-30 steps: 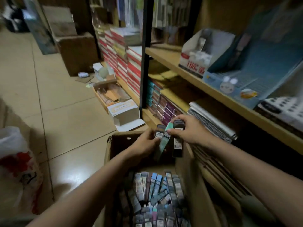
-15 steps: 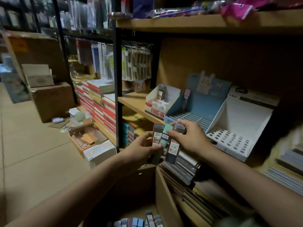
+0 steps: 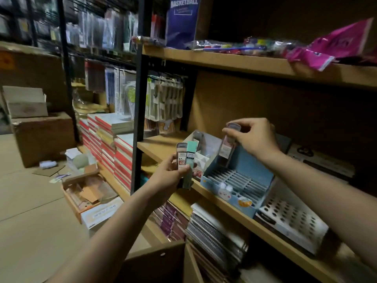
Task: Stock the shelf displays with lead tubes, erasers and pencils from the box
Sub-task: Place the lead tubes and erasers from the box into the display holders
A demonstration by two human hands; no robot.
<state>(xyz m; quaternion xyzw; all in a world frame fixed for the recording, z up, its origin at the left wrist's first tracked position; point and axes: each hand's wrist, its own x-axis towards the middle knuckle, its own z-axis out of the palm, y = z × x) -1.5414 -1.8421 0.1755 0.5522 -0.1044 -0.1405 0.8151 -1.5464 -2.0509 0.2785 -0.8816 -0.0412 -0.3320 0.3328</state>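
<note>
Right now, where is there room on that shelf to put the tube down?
The blue slotted display box under the right hand has all its slots bare. The white holed tray beside it is bare too. The top wooden shelf looks crowded with packets.

Pretty dim and warm overall, far right goes almost black, edges smear with wide-angle bend, slight motion blur.
</note>
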